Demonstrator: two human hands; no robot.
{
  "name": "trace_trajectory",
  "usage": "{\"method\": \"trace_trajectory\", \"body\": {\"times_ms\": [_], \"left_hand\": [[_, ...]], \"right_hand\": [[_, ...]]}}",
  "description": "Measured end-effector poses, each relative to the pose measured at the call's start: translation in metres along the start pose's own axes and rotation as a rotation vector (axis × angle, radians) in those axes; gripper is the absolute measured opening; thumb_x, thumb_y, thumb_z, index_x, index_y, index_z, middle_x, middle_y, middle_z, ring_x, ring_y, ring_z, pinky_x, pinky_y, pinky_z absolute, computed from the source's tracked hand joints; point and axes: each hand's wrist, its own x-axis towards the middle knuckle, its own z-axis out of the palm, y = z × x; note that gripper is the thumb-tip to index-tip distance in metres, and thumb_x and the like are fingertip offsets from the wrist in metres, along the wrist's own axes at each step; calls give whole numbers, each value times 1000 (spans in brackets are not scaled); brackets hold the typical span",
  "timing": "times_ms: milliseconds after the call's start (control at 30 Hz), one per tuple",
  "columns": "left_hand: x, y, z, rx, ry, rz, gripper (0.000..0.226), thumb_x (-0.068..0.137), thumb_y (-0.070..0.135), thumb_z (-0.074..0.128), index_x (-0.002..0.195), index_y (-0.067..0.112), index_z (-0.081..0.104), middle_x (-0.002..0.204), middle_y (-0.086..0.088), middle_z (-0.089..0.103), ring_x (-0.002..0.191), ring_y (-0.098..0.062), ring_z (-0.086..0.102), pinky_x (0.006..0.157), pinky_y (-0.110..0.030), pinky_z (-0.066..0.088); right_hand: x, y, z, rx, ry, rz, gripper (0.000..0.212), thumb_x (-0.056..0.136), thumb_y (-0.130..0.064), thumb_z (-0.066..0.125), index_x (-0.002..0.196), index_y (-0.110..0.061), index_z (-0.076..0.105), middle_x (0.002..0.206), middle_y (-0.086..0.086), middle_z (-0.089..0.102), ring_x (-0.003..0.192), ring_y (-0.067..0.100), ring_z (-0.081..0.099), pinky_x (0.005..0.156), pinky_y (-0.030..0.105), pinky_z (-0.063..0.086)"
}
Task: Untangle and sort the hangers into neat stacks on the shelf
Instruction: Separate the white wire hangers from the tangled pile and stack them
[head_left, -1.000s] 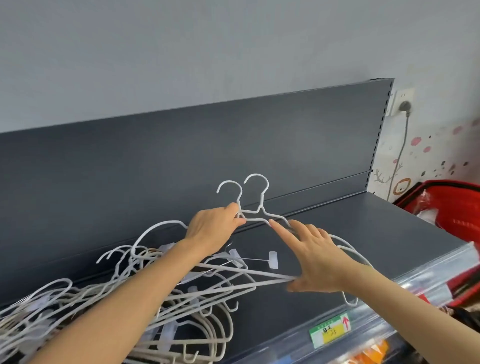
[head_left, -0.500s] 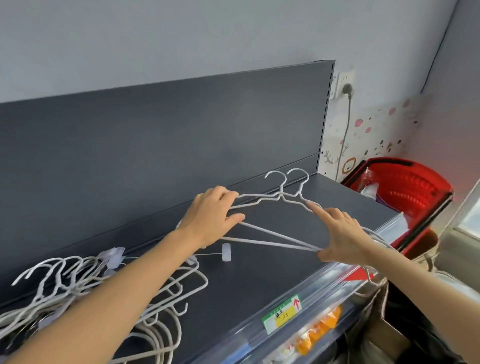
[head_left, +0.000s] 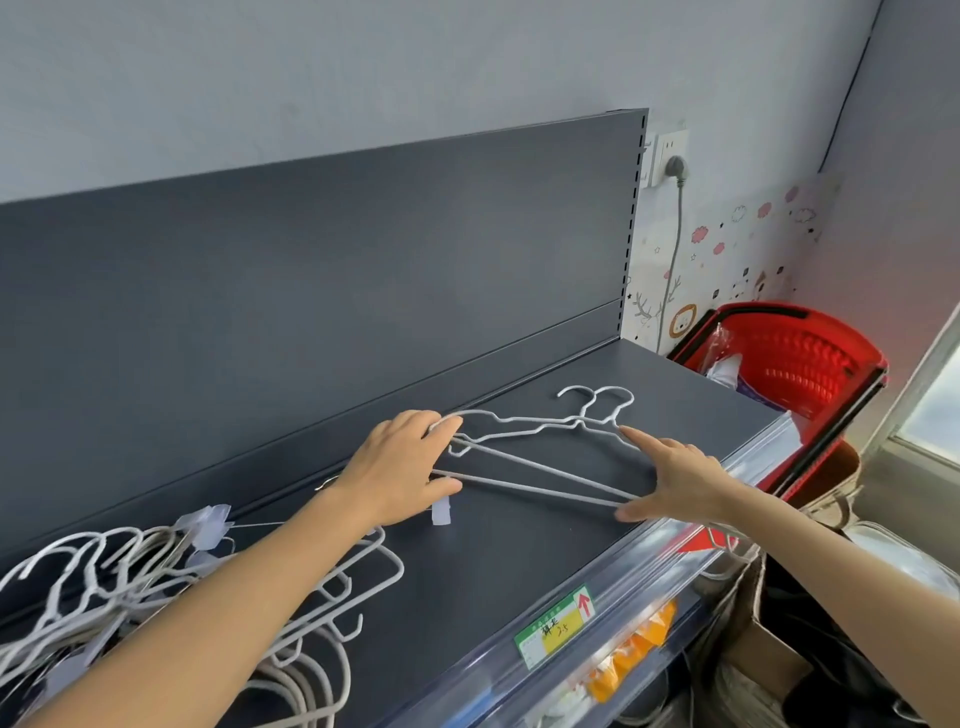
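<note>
Pair of white wire hangers (head_left: 540, 469), laid one on the other with their hooks side by side and pointing toward the back, low over the right half of the dark grey metal shelf (head_left: 519, 561); whether the pair touches the shelf surface cannot be told. The left hand (head_left: 400, 462) grips the left shoulder end of the pair, its fingers (head_left: 441, 426) curled over the upper wire and the thumb tucked under the lower bar. The right hand (head_left: 675, 478) lies flat against the right shoulder end, its fingers (head_left: 644, 439) straight and released, the index finger running along the sloping wire toward the hooks and the thumb touching the end of the lower bars. A small clear plastic tag (head_left: 440, 514) sits just below the left hand. Further left, under the left forearm, a tangled heap of white wire hangers (head_left: 104, 582) with more clear tags spreads over the shelf. A green and yellow price label (head_left: 556, 626) with a red arrow sits in the transparent front rail. Beyond the right end of the shelf stands a red plastic basket (head_left: 795, 364), and a white wall socket (head_left: 670, 161) with a grey plug is fixed above it.
</note>
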Motion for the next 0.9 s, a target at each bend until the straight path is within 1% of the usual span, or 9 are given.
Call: {"method": "trace_trajectory", "body": {"times_ms": [133,333,433,500,567,600,733,833,900], "left_hand": [[-9,-8,2,2,-24,-19,72,88,52,53,148,22,25,148,2,32,139,-18,25,110,-34,26],[-31,-25,5,11,-46,-62,72,88,54,52,147,23,26,147,2,32,138,-19,26,110,-35,27],[-45,-35,5,23,-49,-78,71,88,53,52,147,23,26,148,1,32,138,-19,25,111,-36,26],[-56,-41,3,34,-49,-90,71,88,53,52,146,22,27,148,1,32,138,-19,26,111,-36,26],[-69,-48,1,33,-48,-112,72,88,56,51,147,22,27,147,1,33,137,-19,28,110,-35,27],[-76,-51,0,30,-52,-126,73,88,58,50,147,22,27,147,2,33,137,-18,29,110,-35,27],[-109,-63,-6,21,-83,-198,72,90,56,48,149,22,23,150,2,31,139,-18,26,112,-36,25],[-142,-76,-11,-5,-79,-256,69,90,55,49,147,23,27,147,3,36,136,-17,31,110,-36,28],[-168,-87,-14,-20,-86,-301,67,90,53,51,145,22,31,146,2,39,137,-18,31,111,-36,30]], "right_hand": [[3,0,0,104,-17,2,103,62,-71,67,141,-53,4,145,0,36,129,28,34,104,48,37],[4,-8,3,-63,-54,-52,109,60,-74,65,143,-48,-1,146,-2,34,132,27,30,107,48,30],[4,-19,5,-122,-51,-58,110,59,-85,49,145,-41,-3,152,0,23,141,29,17,113,57,15],[4,-36,0,-154,-16,-80,107,61,-88,35,147,-37,-1,156,5,13,144,30,8,114,56,8],[3,-57,-4,-145,32,-157,112,56,-95,21,148,-34,2,157,6,9,145,29,7,115,54,9],[2,-70,-4,-128,43,-200,110,58,-94,22,148,-34,4,157,5,9,144,29,9,116,52,12],[-3,-129,4,-1,25,-354,84,82,-64,50,148,-28,14,156,3,18,142,24,18,114,37,22],[-10,-181,18,74,-1,-460,72,88,-50,54,147,-24,22,153,-1,25,138,19,29,108,30,30],[-15,-213,28,73,-30,-515,67,90,-47,53,146,-23,27,150,-3,29,131,16,39,103,27,34]]}}
